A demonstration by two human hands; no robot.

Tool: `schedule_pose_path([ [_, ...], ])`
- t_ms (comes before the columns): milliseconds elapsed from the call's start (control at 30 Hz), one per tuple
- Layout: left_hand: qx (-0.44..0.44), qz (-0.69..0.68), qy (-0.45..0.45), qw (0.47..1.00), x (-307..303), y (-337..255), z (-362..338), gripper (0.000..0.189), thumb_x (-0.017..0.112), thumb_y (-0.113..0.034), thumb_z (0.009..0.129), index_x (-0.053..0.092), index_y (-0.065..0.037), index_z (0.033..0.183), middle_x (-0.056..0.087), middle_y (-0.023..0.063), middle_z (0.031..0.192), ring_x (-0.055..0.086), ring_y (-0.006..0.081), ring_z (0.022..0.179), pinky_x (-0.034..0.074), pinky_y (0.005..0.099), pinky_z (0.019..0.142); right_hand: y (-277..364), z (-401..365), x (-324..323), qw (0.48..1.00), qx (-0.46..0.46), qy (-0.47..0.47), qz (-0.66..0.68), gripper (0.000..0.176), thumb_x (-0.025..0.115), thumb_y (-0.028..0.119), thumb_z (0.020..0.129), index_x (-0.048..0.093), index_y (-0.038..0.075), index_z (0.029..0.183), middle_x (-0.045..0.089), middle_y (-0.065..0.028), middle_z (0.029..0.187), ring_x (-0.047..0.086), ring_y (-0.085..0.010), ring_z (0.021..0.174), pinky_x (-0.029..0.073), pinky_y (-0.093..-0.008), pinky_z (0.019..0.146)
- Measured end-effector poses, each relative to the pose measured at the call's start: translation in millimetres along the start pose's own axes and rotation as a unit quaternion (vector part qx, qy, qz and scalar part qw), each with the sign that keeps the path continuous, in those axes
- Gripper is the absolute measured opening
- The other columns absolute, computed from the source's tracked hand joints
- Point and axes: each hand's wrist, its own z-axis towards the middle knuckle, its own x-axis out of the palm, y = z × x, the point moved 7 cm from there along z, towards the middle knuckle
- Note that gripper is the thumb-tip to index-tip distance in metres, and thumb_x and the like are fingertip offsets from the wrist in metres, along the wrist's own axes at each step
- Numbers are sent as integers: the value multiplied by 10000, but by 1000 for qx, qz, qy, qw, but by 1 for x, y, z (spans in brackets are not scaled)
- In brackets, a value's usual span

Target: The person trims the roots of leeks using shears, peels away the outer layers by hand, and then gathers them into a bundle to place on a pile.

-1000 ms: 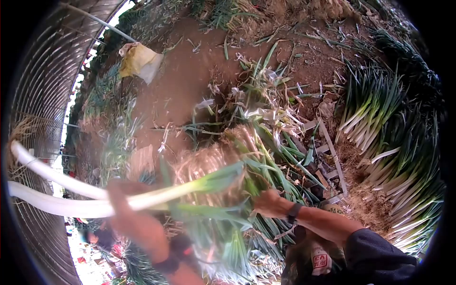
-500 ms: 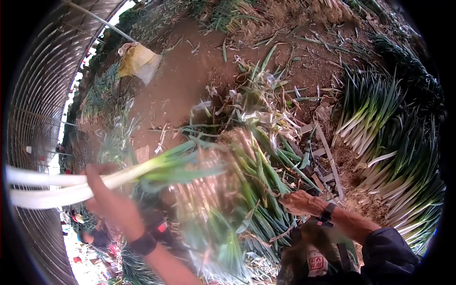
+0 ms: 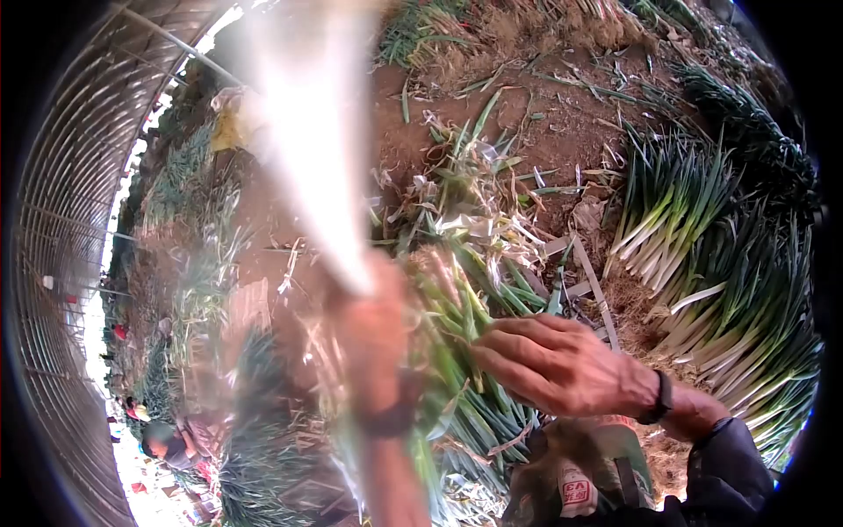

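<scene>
Blurred by motion, my left hand (image 3: 373,316) is closed around the lower part of some white stalks (image 3: 307,123), which rise as a pale streak to the top of the view. My right hand (image 3: 558,364) lies over the green leaves of a pile of green onions (image 3: 457,351) in the middle, its fingers bent and pressed together. Whether anything is pinched under those fingers is hidden. A dark band circles each wrist.
Rows of green onions (image 3: 667,211) lie at the right. Peeled scraps (image 3: 483,211) are heaped beyond the pile, beside wooden slats (image 3: 593,272). Another person (image 3: 180,443) is at the lower left. A pole (image 3: 176,44) crosses the upper left.
My left hand has swung right and towards the middle, and the stalks have turned from lying sideways to upright. My right hand has moved up slightly over the leaves and appears larger.
</scene>
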Motion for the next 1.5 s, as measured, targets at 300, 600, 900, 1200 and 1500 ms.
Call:
schedule_pose_path([
  [300,465,229,172,838,212,42,-142,214,669,-140,846,574,-33,1006,561,76,897,571,210,859,483,368,712,-67,-100,-23,860,87,352,-360,330,776,150,848,643,-8,1104,674,-147,999,665,-236,976,605,-356,822],
  [600,278,120,282,911,208,132,-201,682,820,-175,742,550,-96,1363,544,131,1333,474,299,1320,368,498,1079,-68,-286,12,879,303,366,-25,53,612,51,871,603,21,914,597,-65,608,585,-204,470,461,-344,371],
  [900,-388,-321,308,807,186,312,-254,757,748,-434,896,448,38,1405,607,168,1270,664,309,1061,585,425,820,-30,-300,5,837,433,288,168,194,684,201,896,622,46,996,605,-136,631,617,-311,536,485,-446,496],
  [1200,-423,-525,182,716,218,246,-244,474,689,-374,939,557,-54,1263,627,55,1113,616,162,1027,532,324,833,5,-287,17,793,464,344,195,269,628,259,966,605,64,1149,578,-127,661,596,-277,556,492,-412,524],
  [1500,-272,-475,201,812,211,264,-217,441,614,-385,984,543,-68,1281,627,78,1111,618,209,1040,541,369,901,13,-276,11,686,558,353,307,425,648,224,933,559,87,1325,692,-182,868,694,-318,745,566,-437,690],
])
